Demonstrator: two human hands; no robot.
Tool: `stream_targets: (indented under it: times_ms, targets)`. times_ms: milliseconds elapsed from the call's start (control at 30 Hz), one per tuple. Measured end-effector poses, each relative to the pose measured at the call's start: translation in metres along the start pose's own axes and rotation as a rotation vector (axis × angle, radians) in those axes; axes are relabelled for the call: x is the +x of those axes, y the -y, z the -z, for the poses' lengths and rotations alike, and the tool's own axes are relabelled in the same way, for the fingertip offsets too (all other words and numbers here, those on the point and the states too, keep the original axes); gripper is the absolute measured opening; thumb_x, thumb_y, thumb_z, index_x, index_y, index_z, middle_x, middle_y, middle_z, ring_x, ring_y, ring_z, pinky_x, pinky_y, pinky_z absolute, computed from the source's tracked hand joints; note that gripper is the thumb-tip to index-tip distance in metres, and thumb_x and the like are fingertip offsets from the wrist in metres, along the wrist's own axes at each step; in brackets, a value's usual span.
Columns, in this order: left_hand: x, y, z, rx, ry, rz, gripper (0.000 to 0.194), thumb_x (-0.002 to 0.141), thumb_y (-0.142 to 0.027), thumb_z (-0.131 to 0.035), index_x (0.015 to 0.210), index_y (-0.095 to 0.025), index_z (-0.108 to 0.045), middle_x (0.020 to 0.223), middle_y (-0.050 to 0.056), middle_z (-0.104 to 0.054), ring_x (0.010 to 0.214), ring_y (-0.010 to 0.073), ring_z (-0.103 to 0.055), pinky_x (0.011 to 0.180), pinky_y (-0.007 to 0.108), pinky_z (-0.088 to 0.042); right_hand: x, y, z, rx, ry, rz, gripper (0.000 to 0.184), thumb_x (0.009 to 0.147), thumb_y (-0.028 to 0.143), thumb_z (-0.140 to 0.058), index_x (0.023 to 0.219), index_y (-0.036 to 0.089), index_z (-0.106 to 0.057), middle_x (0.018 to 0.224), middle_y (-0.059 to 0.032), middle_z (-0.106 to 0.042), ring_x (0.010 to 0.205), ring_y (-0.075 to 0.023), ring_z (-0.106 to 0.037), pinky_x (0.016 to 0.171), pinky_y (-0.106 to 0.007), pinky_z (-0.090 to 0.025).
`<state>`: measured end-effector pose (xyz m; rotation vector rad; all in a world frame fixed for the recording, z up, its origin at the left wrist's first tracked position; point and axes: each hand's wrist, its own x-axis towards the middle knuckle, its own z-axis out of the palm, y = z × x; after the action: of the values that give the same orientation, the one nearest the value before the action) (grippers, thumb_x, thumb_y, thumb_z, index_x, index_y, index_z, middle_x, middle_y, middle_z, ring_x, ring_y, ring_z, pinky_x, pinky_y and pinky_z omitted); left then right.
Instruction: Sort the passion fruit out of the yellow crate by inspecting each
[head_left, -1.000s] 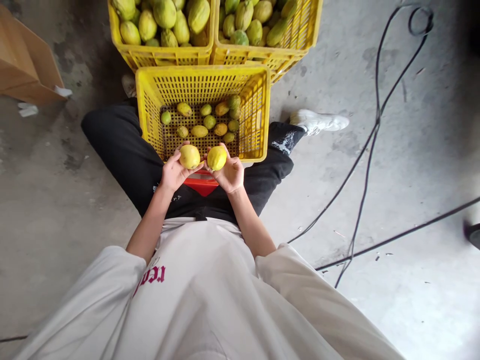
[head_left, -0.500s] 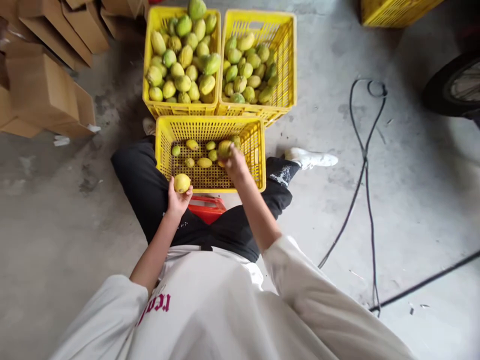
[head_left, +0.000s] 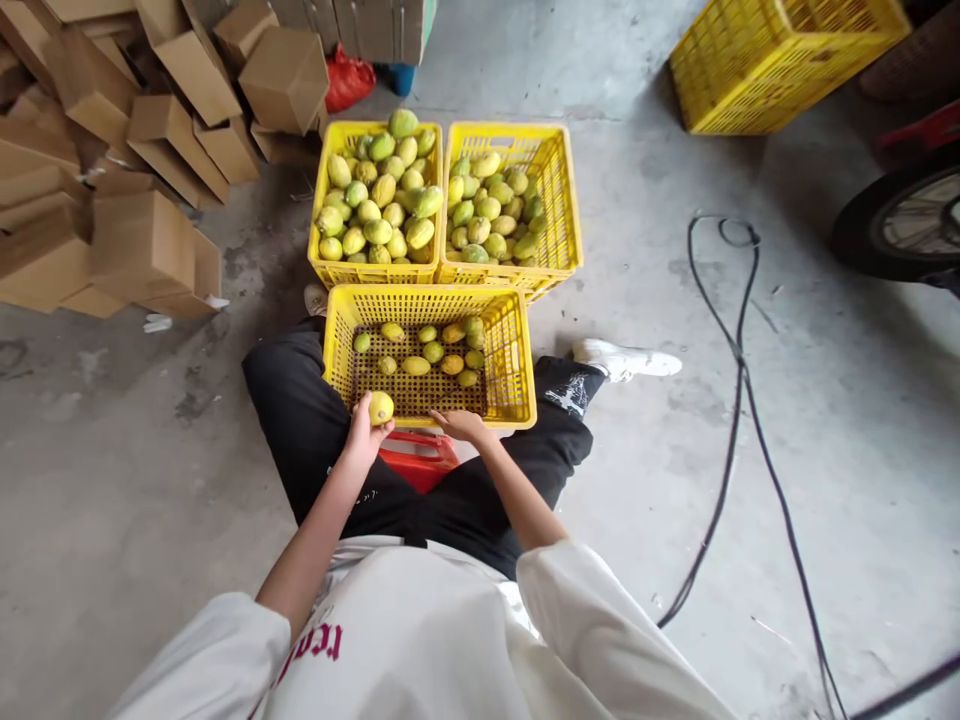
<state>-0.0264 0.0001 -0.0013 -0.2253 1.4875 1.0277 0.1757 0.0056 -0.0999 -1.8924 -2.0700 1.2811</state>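
Observation:
A rounded yellow papaya (head_left: 381, 407) rests in my left hand (head_left: 364, 436), its fingers curled round it, at the near left corner of the front yellow crate (head_left: 517, 412). My right hand (head_left: 463, 426) is over the near rim of that crate, fingers stretched to the left with nothing in them. Whether it touches the rim, I cannot tell. Spread over the crate's slotted floor are several green and yellow papayas (head_left: 416, 366), grouped more closely on the right side. The front crate sits between my legs, above a red plastic item (head_left: 420, 470) that is partly hidden.
Behind stand two yellow crates, the left one (head_left: 322, 262) heaped with papayas and the right one (head_left: 568, 220) less full. Cardboard boxes (head_left: 142, 245) lie at the left. On the right are a looped black cable (head_left: 739, 360), a wheel (head_left: 892, 220) and another yellow crate (head_left: 739, 95).
My right hand has let go of a papaya at the crate's right side and drawn back to the near rim. The left hand still holds its yellow papaya. The view has tilted up.

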Motion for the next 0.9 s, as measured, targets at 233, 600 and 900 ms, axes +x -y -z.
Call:
stream_targets:
  times_ms: [233,600,900]
  targets:
    - [0.018,-0.138,-0.11,0.247,0.509,-0.629,0.067,0.106,-0.034,-0.063,0.166,-0.04,-0.034,0.168,0.006,-0.05,0.127,0.0234,-0.072,0.107,0.038,-0.062,-0.026,0.012,0.001,-0.356,0.224,-0.071,0.045,0.116,0.047,-0.051,0.135,0.015,-0.077,0.134,-0.0187,-0.079,0.131,-0.0326,-0.074,0.111,-0.038,-0.054]
    - [0.051,-0.074,-0.036,1.982,0.518,-0.288,0.055,0.105,-0.041,-0.056,0.156,-0.022,-0.062,0.152,0.012,-0.071,0.135,0.027,-0.071,0.115,0.036,-0.054,-0.028,0.015,0.007,-0.423,0.355,-0.045,0.04,0.112,0.026,-0.054,0.149,0.017,-0.067,0.145,-0.0172,-0.074,0.135,-0.0312,-0.072,0.109,-0.036,-0.056]
    - [0.077,-0.062,-0.038,2.198,0.404,-0.357,0.055,0.109,-0.033,-0.046,0.162,-0.023,-0.057,0.166,0.018,-0.057,0.151,0.0363,-0.059,0.127,0.05,-0.043,0.001,0.016,0.008,-0.305,0.578,-0.059,0.041,0.106,0.012,-0.058,0.144,0.01,-0.072,0.142,-0.0229,-0.074,0.136,-0.037,-0.072,0.112,-0.043,-0.056]
